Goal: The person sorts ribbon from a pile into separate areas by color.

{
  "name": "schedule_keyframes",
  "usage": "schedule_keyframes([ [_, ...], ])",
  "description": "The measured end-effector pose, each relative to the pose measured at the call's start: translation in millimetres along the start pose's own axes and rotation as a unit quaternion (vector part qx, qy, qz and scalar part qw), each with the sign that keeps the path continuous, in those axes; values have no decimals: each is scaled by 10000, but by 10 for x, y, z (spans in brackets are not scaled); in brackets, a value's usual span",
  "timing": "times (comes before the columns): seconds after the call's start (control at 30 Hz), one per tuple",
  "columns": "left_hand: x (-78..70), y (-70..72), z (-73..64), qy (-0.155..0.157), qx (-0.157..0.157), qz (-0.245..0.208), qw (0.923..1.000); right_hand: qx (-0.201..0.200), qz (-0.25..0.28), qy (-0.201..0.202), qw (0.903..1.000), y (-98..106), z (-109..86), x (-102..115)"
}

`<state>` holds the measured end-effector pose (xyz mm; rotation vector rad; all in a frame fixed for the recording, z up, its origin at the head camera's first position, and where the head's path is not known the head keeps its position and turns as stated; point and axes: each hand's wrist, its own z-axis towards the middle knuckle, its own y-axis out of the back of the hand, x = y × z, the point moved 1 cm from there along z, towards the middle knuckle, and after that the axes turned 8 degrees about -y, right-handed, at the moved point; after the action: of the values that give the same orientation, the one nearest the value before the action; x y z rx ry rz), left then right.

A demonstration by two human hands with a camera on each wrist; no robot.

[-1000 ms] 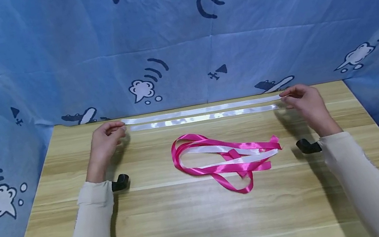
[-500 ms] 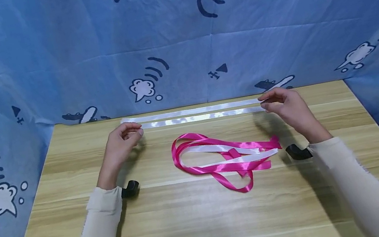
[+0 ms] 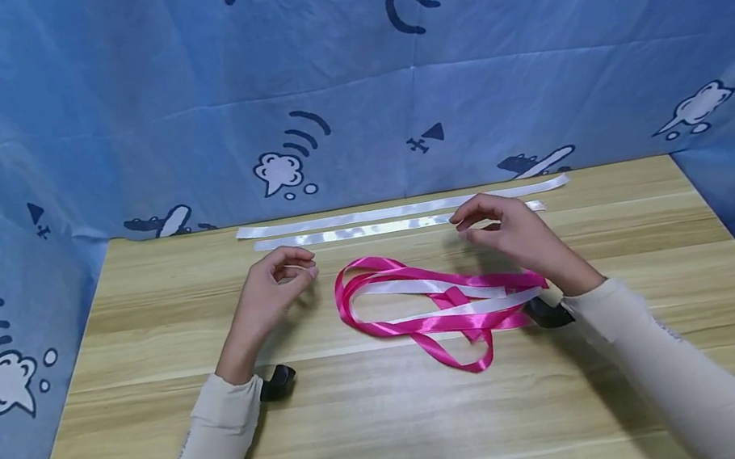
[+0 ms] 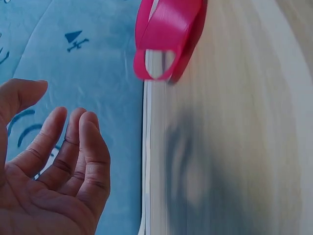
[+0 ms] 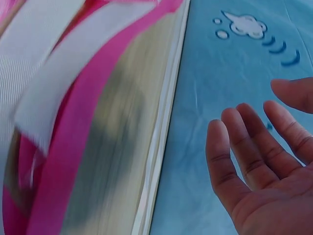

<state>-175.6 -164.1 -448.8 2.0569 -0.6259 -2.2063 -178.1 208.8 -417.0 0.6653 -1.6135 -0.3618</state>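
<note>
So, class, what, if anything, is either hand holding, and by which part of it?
Nothing is held: the left hand and the right hand are both empty. The pink ribbon and two straight white strips lie on the table.

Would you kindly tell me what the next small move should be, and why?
Probably the right hand should pinch an end of the looped pink and white ribbons: it and the left hand hold nothing, the ribbons lie nearby, and two white strips already lie side by side across the table.
</note>
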Motion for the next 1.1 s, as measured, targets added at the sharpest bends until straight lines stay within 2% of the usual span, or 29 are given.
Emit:
schedule_keyframes([
  [0.27,-93,-201,-22,92,300,-16,9995,541,121,83,9984,-253,7,103],
  [0.5,-145,-348,-29,121,510,-67,9986,1010,9,441,9939,-475,-9,173],
  [0.63,-189,-431,-52,10,614,-38,9981,1227,32,568,9908,-579,-22,215],
  [0.87,-206,-582,-52,-93,773,95,9969,1419,-168,757,9868,-716,-25,219],
  [1.1,-176,-636,-51,-23,793,385,9961,1362,-388,786,9868,-769,-22,181],
])
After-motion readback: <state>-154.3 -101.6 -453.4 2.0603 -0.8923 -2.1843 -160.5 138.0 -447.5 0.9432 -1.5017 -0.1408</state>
